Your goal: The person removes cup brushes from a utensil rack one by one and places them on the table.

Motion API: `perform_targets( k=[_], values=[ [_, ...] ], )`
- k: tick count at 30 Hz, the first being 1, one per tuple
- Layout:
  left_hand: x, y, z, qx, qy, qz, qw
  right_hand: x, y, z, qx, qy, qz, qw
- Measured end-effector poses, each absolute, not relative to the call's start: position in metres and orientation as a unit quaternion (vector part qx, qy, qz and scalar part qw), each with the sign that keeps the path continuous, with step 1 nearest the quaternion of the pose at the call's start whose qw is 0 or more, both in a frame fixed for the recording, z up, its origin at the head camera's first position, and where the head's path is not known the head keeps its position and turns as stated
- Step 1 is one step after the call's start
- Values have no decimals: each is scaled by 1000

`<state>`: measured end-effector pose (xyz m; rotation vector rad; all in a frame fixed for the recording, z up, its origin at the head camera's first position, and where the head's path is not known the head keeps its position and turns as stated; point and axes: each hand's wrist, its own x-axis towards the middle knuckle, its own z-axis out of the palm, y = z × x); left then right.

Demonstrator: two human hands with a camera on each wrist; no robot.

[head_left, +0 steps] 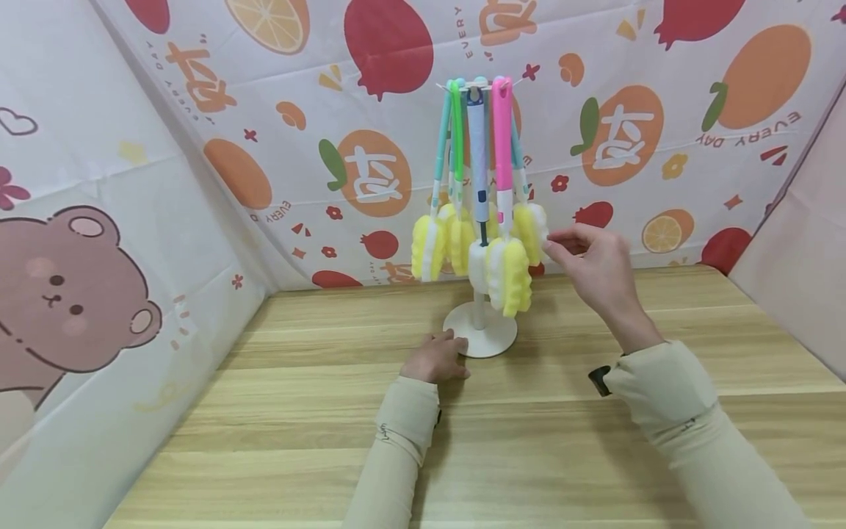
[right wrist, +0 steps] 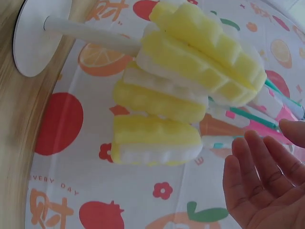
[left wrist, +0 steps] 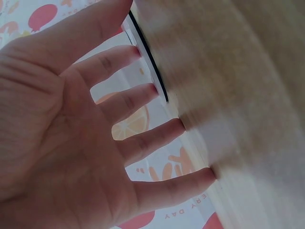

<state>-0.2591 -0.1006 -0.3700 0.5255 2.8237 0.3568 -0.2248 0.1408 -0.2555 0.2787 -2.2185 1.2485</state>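
A white stand, its round base (head_left: 492, 342) on the table, carries several hanging sponge brushes with yellow and white heads. My left hand (head_left: 435, 358) rests at the base's left front edge; in the left wrist view its fingers (left wrist: 128, 102) are spread and fairly straight, some fingertips at the rim and others on the wood. Beside the rightmost sponge head (head_left: 529, 234) is my right hand (head_left: 598, 275), thumb and fingers extended toward it. The right wrist view shows relaxed fingers (right wrist: 257, 162) with nothing between them, apart from the sponge heads (right wrist: 157, 140).
A pink-handled brush (head_left: 502, 139), a grey-blue-handled brush (head_left: 477, 154) and a green-handled brush (head_left: 457, 132) hang toward the front. The wood-grain table (head_left: 297, 441) meets a fruit-print cloth (head_left: 429, 44) behind the stand. A bear-print cloth (head_left: 73, 294) forms the left side.
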Motion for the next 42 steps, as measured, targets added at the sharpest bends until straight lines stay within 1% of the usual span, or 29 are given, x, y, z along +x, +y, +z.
perform_targets(
  k=[9, 17, 21, 29, 42],
  values=[
    [-260, -105, -371, 172, 967, 129, 139, -236, 129, -252, 121, -813, 506, 262],
    [-260, -105, -369, 175, 967, 126, 138, -244, 120, -247, 97, -815, 511, 257],
    [-261, -104, -370, 166, 967, 123, 148, -248, 115, -245, 85, -825, 495, 259],
    [-261, -101, -372, 157, 967, 109, 168, -252, 106, -241, 67, -833, 498, 231],
    [-261, -100, -371, 158, 966, 119, 165, -257, 100, -235, 80, -834, 495, 231]
  ],
)
